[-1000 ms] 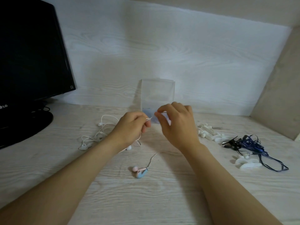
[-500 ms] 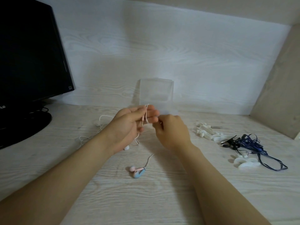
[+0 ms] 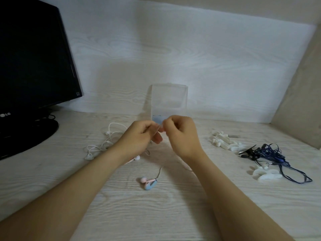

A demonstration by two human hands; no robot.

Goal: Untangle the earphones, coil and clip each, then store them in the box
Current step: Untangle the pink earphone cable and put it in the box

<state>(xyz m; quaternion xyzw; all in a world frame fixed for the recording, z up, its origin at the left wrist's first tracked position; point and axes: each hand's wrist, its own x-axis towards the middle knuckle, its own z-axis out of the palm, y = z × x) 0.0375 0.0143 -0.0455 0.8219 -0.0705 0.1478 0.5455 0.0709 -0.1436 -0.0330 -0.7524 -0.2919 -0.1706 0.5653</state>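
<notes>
My left hand [image 3: 140,136] and my right hand [image 3: 180,134] meet above the desk, both pinching the thin cable of the pink earphones. That set's pink and blue earbuds [image 3: 148,183] lie on the desk below my hands, the cable rising from them. A tangle of white earphones [image 3: 104,143] lies to the left, partly hidden behind my left hand. Dark blue earphones [image 3: 271,153] lie tangled at the right. A clear plastic box [image 3: 169,100] stands open just behind my hands.
White clips are scattered at the right, one pile [image 3: 224,140] near the wall and a few [image 3: 265,173] beside the blue cable. A black monitor [image 3: 33,54] on its stand fills the left. A beige side panel [image 3: 302,98] closes the right.
My right hand rose and shifted right, fingers now curled in a tighter pinch. My left hand's fingers folded in on the cable. The earbuds on the desk stayed put.
</notes>
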